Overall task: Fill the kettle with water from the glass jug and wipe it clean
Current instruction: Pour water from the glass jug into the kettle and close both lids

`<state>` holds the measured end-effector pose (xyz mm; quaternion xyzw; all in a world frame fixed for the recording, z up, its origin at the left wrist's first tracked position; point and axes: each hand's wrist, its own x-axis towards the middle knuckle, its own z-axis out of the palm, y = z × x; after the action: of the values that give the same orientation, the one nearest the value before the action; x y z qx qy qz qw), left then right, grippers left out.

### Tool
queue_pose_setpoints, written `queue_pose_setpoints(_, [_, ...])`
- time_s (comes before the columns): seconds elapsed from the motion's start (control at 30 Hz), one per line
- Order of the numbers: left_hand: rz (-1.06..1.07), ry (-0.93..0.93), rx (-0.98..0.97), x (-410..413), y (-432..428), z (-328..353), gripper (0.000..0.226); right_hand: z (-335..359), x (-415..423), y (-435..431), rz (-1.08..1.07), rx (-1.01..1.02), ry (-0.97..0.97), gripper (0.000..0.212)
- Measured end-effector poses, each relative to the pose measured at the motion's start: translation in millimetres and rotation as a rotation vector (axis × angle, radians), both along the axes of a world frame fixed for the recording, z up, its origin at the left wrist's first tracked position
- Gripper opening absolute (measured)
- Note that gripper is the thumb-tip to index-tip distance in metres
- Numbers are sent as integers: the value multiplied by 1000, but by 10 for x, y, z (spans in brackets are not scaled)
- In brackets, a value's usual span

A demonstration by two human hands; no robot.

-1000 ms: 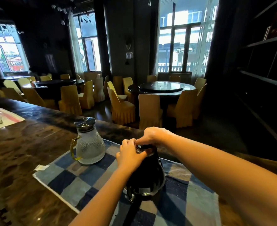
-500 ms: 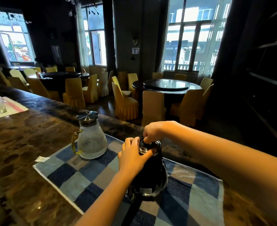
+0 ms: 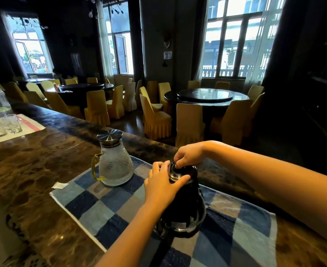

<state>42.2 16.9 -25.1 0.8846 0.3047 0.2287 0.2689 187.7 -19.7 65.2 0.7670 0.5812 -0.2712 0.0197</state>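
The left hand [image 3: 162, 186] is gripping the kettle [image 3: 183, 209] at its neck while the right hand [image 3: 187, 155] is pinching its lid [image 3: 179, 171]; the kettle and the glass jug [image 3: 115, 166] are standing apart on a checked cloth [image 3: 101, 209].

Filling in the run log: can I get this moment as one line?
phase: kettle lid, before pour | left hand: grips kettle top | right hand: pinches lid | glass jug: upright, capped, on checked cloth

We are in a restaurant dining room: round tables [image 3: 241, 97] ringed by yellow-covered chairs [image 3: 189, 122], tall windows [image 3: 234, 45] behind, and a marble counter [image 3: 33, 170] before us with drinking glasses [image 3: 14, 124].
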Motion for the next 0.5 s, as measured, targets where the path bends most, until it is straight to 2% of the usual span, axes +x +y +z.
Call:
queue_pose_setpoints(0.13, [-3,32,3,-2,3,13,77,16,30,-32,-42,12,120,27])
queue_pose_setpoints(0.27, [13,20,-15,-15,-17,21,64,24,124,-132,-165,42,379,26])
queue_pose_setpoints(0.5, [12,7,-40,-10,-22,20,63,41,78,-167,-192,47,389,28])
